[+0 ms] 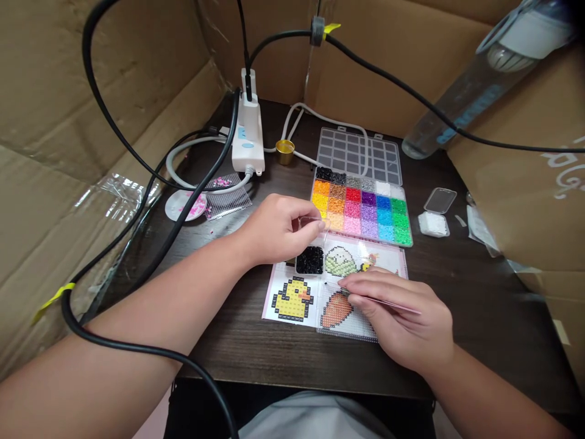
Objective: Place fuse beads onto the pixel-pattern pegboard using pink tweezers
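Note:
My left hand (pixel 286 228) is closed, thumb and fingers pinching the raised clear lid of a small box (pixel 311 261) filled with black beads. The box rests on a printed pattern sheet (pixel 269 305) showing a yellow duck, a green-and-white figure and others. My right hand (pixel 406 314) is closed around thin tweezers (pixel 395 302), whose tips are near a clear pegboard (pixel 361 329) on the sheet's lower right. An orange carrot-like shape shows at the pegboard. My right fingers hide part of the sheet; whether the tweezers hold a bead is too small to tell.
Behind the sheet lies a sorted bead case (pixel 361 207) with its lid open. A small box of white beads (pixel 433 224) is at right. A power strip (pixel 247 134), gold cup (pixel 285 152) and pink-bead dish (pixel 185 206) stand at left. A black cable (pixel 150 349) crosses my left forearm.

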Action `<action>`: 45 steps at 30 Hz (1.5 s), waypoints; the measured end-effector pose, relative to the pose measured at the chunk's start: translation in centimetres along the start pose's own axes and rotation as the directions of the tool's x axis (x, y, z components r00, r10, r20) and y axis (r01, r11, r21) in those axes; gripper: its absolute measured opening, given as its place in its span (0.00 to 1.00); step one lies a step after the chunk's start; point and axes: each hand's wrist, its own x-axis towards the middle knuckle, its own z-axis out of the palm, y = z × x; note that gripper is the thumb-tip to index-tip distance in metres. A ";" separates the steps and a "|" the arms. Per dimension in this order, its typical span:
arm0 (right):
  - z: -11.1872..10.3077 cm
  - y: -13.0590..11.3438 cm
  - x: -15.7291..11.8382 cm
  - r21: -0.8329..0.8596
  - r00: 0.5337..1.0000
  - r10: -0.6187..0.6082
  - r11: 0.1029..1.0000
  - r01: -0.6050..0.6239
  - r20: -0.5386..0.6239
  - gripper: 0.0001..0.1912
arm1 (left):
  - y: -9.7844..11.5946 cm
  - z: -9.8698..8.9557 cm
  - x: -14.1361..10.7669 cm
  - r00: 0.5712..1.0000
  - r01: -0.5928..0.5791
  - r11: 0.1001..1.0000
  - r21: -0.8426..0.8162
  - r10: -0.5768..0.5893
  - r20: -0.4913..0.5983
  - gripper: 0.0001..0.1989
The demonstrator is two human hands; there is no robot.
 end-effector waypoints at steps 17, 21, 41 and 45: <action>-0.2 -0.3 -0.2 -0.034 0.998 0.046 0.998 -0.047 -0.030 0.10 | 0.0 0.1 0.0 1.000 -0.002 1.000 0.001 0.002 -0.007 0.08; -0.1 -0.3 -0.1 -0.033 0.997 0.060 0.998 -0.061 -0.038 0.11 | 0.0 0.1 0.0 1.000 0.005 1.000 0.000 -0.005 0.001 0.08; 0.9 -1.2 1.5 -0.010 0.975 0.096 0.995 -0.100 -0.202 0.13 | 0.1 0.0 -0.1 1.000 0.022 1.000 0.004 -0.022 0.019 0.08; 1.4 -1.0 1.9 -0.019 0.982 0.084 0.996 -0.088 -0.168 0.12 | 0.1 -0.1 -0.1 1.000 0.025 1.000 0.010 -0.025 0.018 0.09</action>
